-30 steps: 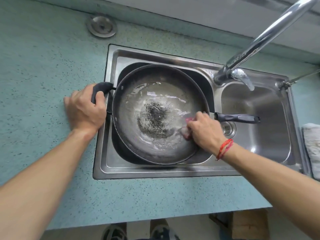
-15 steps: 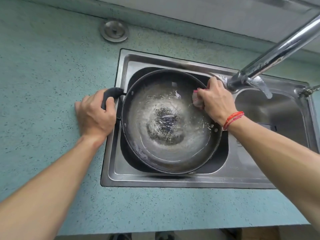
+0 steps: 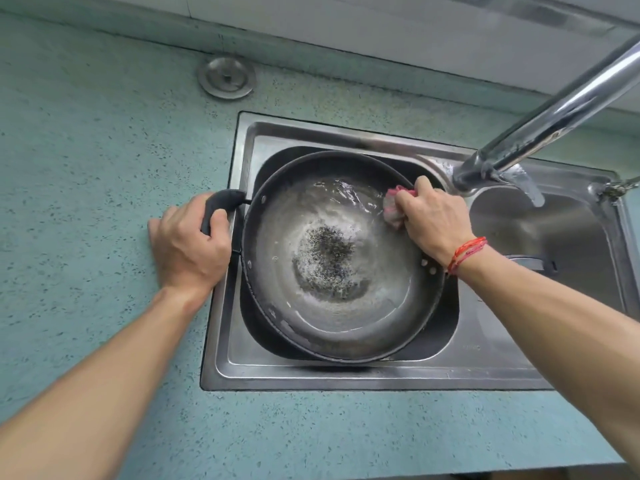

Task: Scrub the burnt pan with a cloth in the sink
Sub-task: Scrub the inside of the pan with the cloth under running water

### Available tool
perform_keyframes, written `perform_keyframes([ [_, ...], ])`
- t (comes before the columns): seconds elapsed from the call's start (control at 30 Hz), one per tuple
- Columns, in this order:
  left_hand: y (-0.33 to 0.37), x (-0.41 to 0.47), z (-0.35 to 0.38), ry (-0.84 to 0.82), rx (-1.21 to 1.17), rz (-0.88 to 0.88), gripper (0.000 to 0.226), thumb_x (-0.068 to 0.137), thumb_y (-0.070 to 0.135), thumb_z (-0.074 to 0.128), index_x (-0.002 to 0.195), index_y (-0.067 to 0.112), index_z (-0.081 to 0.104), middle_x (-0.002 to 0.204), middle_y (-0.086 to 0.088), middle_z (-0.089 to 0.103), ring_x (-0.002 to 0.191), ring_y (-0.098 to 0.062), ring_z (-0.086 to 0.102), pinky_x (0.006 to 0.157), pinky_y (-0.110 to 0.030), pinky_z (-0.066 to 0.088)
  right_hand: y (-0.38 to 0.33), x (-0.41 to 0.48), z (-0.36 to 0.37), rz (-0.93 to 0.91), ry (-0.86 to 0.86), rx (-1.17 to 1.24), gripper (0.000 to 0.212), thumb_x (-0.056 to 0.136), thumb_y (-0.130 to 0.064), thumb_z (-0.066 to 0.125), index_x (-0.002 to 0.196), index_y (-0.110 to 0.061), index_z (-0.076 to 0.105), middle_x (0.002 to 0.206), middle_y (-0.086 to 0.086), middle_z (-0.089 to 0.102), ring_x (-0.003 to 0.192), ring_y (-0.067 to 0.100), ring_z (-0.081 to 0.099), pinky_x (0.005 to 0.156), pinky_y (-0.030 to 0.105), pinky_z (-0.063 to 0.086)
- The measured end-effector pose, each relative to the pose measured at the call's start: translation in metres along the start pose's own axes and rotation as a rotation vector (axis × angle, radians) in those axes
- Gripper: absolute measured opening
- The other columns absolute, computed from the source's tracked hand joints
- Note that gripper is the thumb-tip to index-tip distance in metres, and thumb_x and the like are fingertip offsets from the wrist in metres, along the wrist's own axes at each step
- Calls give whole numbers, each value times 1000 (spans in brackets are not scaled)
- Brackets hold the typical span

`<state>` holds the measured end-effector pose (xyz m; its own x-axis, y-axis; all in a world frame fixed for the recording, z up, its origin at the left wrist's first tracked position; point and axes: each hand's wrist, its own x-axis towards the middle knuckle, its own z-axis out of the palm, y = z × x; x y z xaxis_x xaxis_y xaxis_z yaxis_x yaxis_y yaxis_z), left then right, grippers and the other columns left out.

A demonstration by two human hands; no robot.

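A dark round pan lies in the left basin of the steel sink, with shallow water and a black burnt patch at its middle. My left hand is closed around the pan's black side handle at the sink's left rim. My right hand presses a crumpled pink cloth against the pan's inner wall at the upper right. A second long handle shows partly behind my right wrist.
A chrome faucet slants over the sink's upper right, close above my right hand. The right basin is beside the pan. A round metal cap sits in the teal speckled countertop behind the sink.
My right hand has swept the cloth from the pan's lower right side up to the upper right wall and stays there. My left hand keeps its hold on the side handle.
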<state>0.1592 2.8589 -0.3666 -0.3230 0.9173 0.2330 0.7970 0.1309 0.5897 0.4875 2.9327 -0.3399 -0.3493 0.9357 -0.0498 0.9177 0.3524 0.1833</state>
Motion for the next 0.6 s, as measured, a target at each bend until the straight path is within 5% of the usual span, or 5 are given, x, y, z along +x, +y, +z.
perform_keyframes([
  [0.27,-4,1,3,-18,14,-8,24,89,23,49,99,15,69,74,-5,66,70,-21,45,71,-35,28,-41,64,3,83,99,159,17,80,-11,61,97,-11,59,93,18,55,66,38,62,50,37,44],
  [0.47,-2,1,2,-11,22,-8,24,90,22,49,101,15,69,73,-4,65,69,-19,43,71,-34,26,-90,78,-3,114,153,358,36,87,-24,56,122,-18,55,105,14,54,77,42,61,58,40,40],
  [0.6,-2,1,2,-18,18,-12,28,91,24,47,103,14,70,72,-4,66,69,-19,44,71,-34,27,-122,78,-3,65,128,577,46,82,-19,52,128,-18,50,107,12,55,82,42,60,64,45,50],
])
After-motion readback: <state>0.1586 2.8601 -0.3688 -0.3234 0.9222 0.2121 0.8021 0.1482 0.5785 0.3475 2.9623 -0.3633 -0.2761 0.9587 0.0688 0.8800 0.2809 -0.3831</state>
